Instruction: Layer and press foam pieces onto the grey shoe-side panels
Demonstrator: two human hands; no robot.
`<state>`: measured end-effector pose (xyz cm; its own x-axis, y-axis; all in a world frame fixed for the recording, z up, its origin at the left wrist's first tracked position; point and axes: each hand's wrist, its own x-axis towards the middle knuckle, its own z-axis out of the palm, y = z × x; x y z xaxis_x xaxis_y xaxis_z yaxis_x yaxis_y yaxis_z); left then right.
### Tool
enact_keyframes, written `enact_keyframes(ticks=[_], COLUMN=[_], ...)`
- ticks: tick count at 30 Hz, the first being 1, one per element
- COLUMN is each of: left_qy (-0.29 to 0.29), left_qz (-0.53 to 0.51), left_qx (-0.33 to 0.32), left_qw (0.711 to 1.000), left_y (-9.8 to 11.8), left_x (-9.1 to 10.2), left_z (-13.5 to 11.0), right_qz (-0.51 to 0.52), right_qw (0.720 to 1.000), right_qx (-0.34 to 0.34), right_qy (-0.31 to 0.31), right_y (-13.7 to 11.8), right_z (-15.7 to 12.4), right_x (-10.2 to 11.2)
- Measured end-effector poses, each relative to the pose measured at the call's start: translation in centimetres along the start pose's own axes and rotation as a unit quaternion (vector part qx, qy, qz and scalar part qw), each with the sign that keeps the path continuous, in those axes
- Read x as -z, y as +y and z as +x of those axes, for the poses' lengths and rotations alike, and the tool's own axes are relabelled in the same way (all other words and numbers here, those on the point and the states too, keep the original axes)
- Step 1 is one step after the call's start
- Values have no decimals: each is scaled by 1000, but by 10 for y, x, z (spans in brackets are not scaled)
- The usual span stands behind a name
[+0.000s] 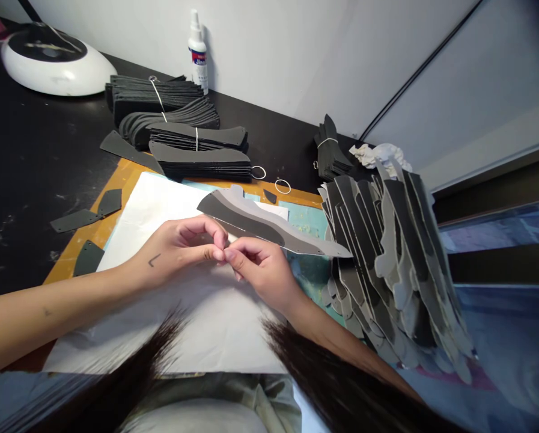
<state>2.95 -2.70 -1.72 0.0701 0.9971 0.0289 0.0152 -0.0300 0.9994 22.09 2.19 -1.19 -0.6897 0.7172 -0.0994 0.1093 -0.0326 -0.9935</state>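
Head view, clock centred on the hands, 12 = away from the person. Curved two-tone grey piece (264,222) lies at 2, just beyond the fingers, over white paper (219,337), pointed end out toward 3. Left hand (174,246) and right hand (267,270) meet at the fingertips; grip pinched closed on both, can't tell whether something small sits between the tips. White rings (282,192) at 1. Big heap of grey pieces (386,252) at 3, overlapping. Dark bundle (332,156) between 1 and 2, crumpled white wad (380,156) beside it. Dark stacks (199,159) at 11, white bottle (199,57) behind. Loose dark pieces (74,221) 9 to 10. Lamp base (62,75) at 10, back on the black desk (17,168).
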Motion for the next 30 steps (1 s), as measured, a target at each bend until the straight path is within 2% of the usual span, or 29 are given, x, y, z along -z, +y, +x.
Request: enact_keyframes(ticks=[4,7,11,14,16,19,22,24,26,28,30], left_qy=[27,33,10,-7,-13,-23,7,72,126,147,126], left_qz=[71,115,187,237,214,98,11,11,36,39,-3], left_qx=[-28,-44,-74,-97,-85,-53,-65,-81,-78,-39,25], left_qw=[997,992,979,967,973,994,998,994,988,988,992], left_y=[0,0,1,1,3,9,15,15,12,8,4], left_x=[3,6,7,7,5,5,12,21,33,43,49], left_z=[-2,-3,-2,-1,-2,-3,1,6,13,19,24], right_qz=[-80,-204,-331,-362,-342,-335,-417,-462,-474,-467,-464], right_qw=[994,967,929,916,924,926,888,859,846,842,838], right_qx=[69,128,130,130,121,97,101,101,91,93,126], right_qy=[41,84,106,111,120,144,167,193,227,253,259], right_y=[1,2,3,2,0,-1,0,0,-3,-6,-10], right_z=[-2,-4,-6,-6,-5,-3,-1,-1,-1,-3,-5], right_x=[1,3,5,5,6,11,19,23,26,27,27])
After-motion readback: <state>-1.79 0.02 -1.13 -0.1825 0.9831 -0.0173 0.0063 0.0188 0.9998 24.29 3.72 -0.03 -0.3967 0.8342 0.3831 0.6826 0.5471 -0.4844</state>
